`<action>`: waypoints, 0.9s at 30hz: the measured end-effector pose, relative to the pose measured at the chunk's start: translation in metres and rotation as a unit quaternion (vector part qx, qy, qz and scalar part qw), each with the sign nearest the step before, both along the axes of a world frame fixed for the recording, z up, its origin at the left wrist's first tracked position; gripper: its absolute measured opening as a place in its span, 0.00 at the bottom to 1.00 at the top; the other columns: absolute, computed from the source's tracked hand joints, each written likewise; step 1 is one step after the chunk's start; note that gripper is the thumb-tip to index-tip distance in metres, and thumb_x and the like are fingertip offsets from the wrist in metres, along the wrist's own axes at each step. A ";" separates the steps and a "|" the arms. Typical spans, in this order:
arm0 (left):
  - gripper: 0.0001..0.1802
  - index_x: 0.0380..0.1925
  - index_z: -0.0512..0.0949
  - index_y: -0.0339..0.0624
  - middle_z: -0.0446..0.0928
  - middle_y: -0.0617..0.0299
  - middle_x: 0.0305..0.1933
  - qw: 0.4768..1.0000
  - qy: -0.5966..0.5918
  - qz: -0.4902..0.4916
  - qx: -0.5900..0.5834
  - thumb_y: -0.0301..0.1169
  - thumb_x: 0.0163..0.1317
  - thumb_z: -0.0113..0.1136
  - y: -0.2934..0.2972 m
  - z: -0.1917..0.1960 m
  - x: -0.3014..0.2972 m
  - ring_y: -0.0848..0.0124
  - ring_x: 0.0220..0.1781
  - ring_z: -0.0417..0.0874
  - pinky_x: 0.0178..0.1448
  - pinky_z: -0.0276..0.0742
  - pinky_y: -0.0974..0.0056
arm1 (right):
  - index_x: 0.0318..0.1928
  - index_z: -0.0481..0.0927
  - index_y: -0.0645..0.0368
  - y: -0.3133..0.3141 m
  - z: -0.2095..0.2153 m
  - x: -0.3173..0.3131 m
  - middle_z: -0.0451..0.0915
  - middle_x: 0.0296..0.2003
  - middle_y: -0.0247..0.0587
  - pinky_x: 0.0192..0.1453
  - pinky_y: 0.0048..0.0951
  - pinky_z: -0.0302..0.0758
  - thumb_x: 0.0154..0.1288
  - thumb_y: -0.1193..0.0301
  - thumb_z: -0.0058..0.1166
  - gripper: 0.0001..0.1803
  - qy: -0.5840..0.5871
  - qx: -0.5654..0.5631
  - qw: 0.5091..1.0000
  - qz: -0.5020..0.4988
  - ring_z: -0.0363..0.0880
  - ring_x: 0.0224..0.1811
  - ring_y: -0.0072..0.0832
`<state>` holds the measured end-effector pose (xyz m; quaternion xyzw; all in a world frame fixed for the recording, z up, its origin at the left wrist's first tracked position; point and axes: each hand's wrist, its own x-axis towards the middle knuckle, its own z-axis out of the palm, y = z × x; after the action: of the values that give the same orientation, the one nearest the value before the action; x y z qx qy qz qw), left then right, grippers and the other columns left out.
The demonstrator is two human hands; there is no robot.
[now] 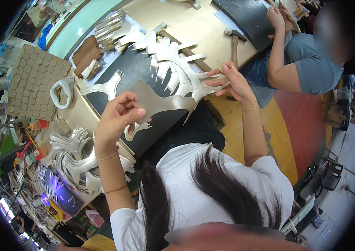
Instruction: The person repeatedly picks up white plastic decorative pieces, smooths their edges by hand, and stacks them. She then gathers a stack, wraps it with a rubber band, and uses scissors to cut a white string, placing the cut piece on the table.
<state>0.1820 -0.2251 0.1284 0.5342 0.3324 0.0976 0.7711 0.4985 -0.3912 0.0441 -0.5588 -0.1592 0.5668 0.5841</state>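
Observation:
My left hand [121, 113] is closed, its thumb and fingers pinching the edge of a smooth grey-beige, leather-like cut piece [160, 102] with curved sides. That piece stretches across to a white strapped cut piece [197, 85], and I cannot tell whether the two are joined. My right hand [237, 83] grips the narrow straps at the far right end of the white piece, fingers bent around them. Beneath both hands lies a black board [137, 69]. More white strapped pieces [146, 41] fan out on it, and a single one [105, 88] rests by its left edge.
Two hammers, one [234, 44] at the back right and one [190, 52] beside the white pieces, lie on the table. At left are brown pieces [86, 54], an open white bag [61, 93], a sheet of round discs [35, 79] and stacked white pieces [79, 163]. A co-worker [296, 58] sits right.

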 end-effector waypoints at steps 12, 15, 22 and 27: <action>0.14 0.39 0.70 0.32 0.78 0.49 0.30 0.982 -0.145 0.120 0.017 0.23 0.54 0.62 0.001 0.041 -0.062 0.68 0.21 0.81 0.10 0.62 0.79 | 0.43 0.57 0.50 0.011 -0.026 0.005 0.75 0.39 0.49 0.19 0.22 0.80 0.78 0.60 0.29 0.09 0.053 0.061 0.996 0.028 0.85 0.31 0.38; 0.15 0.40 0.70 0.31 0.79 0.48 0.32 0.984 -0.116 0.134 0.030 0.23 0.54 0.62 -0.005 0.043 -0.057 0.68 0.23 0.82 0.11 0.62 0.78 | 0.43 0.56 0.51 0.021 -0.011 -0.011 0.74 0.43 0.53 0.16 0.22 0.80 0.78 0.61 0.28 0.09 0.088 0.116 0.988 0.050 0.85 0.37 0.44; 0.15 0.39 0.70 0.32 0.79 0.49 0.33 0.986 -0.107 0.129 0.018 0.23 0.54 0.63 -0.007 0.048 -0.044 0.68 0.25 0.83 0.12 0.64 0.78 | 0.45 0.53 0.53 0.015 0.009 -0.031 0.71 0.46 0.60 0.17 0.30 0.84 0.77 0.59 0.29 0.11 0.189 0.173 0.951 0.173 0.85 0.35 0.50; 0.15 0.39 0.70 0.32 0.78 0.50 0.31 0.984 -0.125 0.123 0.015 0.24 0.54 0.64 -0.003 0.046 -0.047 0.68 0.24 0.82 0.12 0.64 0.78 | 0.44 0.52 0.49 0.007 0.002 -0.044 0.73 0.35 0.51 0.18 0.30 0.81 0.77 0.58 0.32 0.11 0.198 0.134 0.950 0.199 0.82 0.18 0.38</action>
<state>0.1349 -0.2281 0.1741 0.4845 0.2949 0.2629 0.7805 0.4544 -0.3837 0.0466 -0.3088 -0.2228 0.7446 0.5483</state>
